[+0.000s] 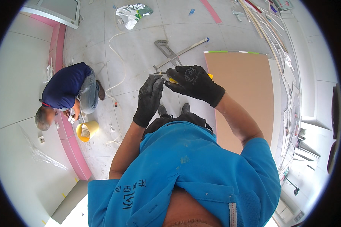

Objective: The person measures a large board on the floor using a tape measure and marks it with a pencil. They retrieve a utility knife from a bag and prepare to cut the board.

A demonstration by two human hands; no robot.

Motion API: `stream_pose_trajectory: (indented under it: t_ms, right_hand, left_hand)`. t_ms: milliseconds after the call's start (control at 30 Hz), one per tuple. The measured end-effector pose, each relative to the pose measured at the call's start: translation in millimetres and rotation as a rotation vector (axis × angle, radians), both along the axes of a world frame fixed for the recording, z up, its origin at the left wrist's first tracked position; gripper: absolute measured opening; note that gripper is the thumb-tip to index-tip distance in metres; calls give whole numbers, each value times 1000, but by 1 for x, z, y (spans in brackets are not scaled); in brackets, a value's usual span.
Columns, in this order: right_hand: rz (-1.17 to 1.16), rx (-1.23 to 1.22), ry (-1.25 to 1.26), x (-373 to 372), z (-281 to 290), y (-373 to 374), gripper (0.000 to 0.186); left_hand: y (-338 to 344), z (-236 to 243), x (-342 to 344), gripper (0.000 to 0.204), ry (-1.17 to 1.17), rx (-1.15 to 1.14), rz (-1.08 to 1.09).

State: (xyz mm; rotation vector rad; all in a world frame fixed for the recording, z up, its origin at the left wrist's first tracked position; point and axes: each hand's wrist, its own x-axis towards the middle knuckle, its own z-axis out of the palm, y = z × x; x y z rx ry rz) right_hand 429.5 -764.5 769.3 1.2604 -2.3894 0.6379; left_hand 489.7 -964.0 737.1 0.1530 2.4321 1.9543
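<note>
While the left hand [149, 95] closes on a small grey piece [155, 76], the right hand [195, 83] wraps around a yellow tool [172, 80]; the hands are together, fingers meeting at the piece, and the tool's exact kind is hidden by the glove. Piece and tool are held up over the floor [140, 56], in front of the blue shirt [193, 151].

Seen from above, the tan board [240, 87] has its left edge beneath the right forearm, and a green-and-white strip [236, 52] runs along its far edge. Just beyond the fingers lies a grey metal frame [163, 45] with a long bar [193, 47] crossing at its end. To the left, floor tiles stretch as far as a pale hose [123, 73], which curves between the hands and a crouching co-worker [64, 87], well apart, beside a yellow bucket [94, 129].

Large grey tiles with thin joints make up the floor. A pink band [69, 142] edges the pale wall [19, 87] at left; long thin strips [254, 17] lie heaped at far right, and a crumpled white-and-green bag [132, 17] sits farther ahead.
</note>
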Motion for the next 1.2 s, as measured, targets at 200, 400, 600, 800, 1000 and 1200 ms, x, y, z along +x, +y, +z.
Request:
stream_pose_trajectory:
  t_ms: [200,400,600,800,1000,1200]
  right_hand:
    - [-4,13,-13,-1,1,2,38]
    - [-103,58,-3,3,13,2,46]
    - [5,-62,-20,-3,-8,9,46]
    - [84,-23,-97,-8,-6,2,42]
    - [72,36,-155,-7,3,-3,39]
    - [61,19,-92,-11,5,-4,43]
  left_hand:
    - [-2,-11,-6,16,379,-357,-18]
    - [-6,8,-4,19,-171,6,24]
    - [0,27,-7,22,-296,446,-69]
    - [-7,23,-5,22,-272,337,-96]
    - [-6,9,-8,24,-229,305,-45]
    - [-13,2,-14,28,47,115,-101]
